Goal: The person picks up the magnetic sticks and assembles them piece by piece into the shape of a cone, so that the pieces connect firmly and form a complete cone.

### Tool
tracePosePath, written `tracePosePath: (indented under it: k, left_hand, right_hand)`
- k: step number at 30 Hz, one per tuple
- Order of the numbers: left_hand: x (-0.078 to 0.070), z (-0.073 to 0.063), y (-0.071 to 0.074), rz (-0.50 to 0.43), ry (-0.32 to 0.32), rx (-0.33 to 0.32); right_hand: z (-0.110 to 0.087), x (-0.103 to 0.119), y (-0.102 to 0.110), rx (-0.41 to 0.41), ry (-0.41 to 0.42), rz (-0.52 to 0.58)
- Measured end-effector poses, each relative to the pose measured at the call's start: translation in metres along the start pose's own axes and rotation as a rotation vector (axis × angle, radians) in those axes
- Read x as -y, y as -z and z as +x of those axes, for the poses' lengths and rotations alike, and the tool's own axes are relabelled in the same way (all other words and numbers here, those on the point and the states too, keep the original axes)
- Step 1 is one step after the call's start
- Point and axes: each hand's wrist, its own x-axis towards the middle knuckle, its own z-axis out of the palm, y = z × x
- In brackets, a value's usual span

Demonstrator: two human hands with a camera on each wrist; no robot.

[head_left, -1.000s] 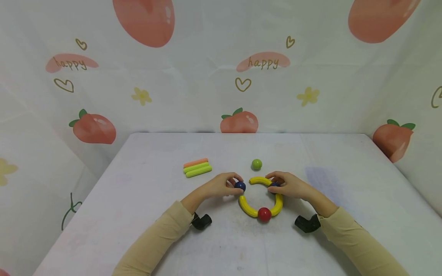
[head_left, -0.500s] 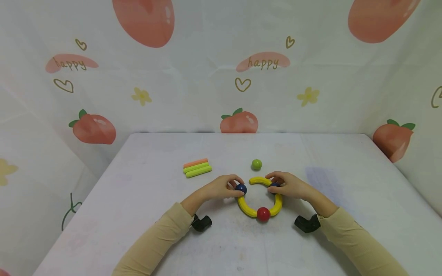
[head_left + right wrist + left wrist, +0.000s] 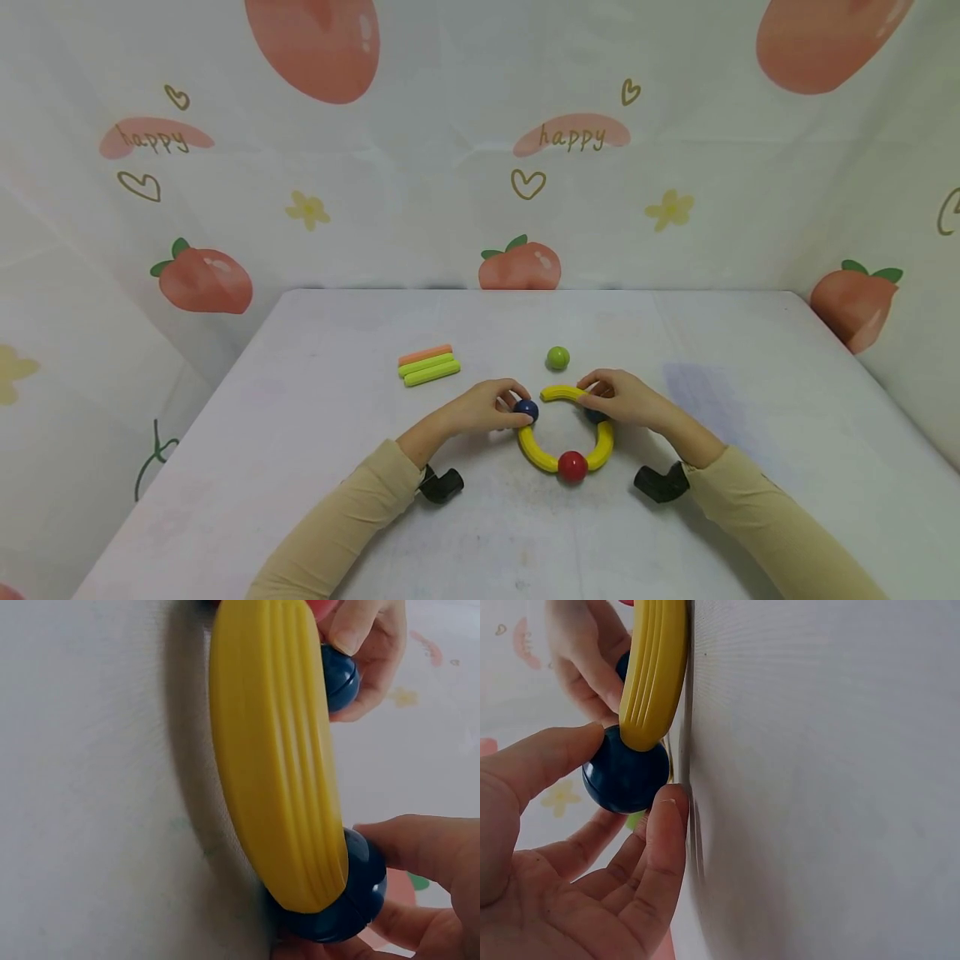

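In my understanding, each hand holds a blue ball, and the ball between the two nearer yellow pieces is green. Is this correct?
Almost: the ball between those yellow pieces is red, not green, as the head view shows. The left hand does hold a blue ball, the right hand another.

From where I stand, three curved yellow pieces, grooved lengthwise, and three glossy balls form an almost closed ring over the counter (image 3: 510,533). The red ball (image 3: 572,467) sits nearest the person, between the left arc (image 3: 536,452) and the right arc (image 3: 603,446). The left hand (image 3: 483,407) pinches one blue ball (image 3: 528,411) at the left arc's far end; the right hand (image 3: 630,400) holds another blue ball (image 3: 595,414), joining right arc and far arc (image 3: 561,392), whose free tip stops just short of the first.
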Motion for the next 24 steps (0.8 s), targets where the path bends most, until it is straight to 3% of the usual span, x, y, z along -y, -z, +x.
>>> tracePosePath:
  k: [16, 24]
  left_hand:
    - [-0.0017, 0.0029, -0.0017, -0.006, 0.03, -0.007]
    - [-0.0022, 0.0021, -0.0017, -0.004, 0.004, -0.004]
  right_hand:
    - [0.0057, 0.002, -0.002, -0.011, 0.005, -0.005]
    - [0.0062, 0.0045, -0.0035, -0.02, -0.015, -0.004]
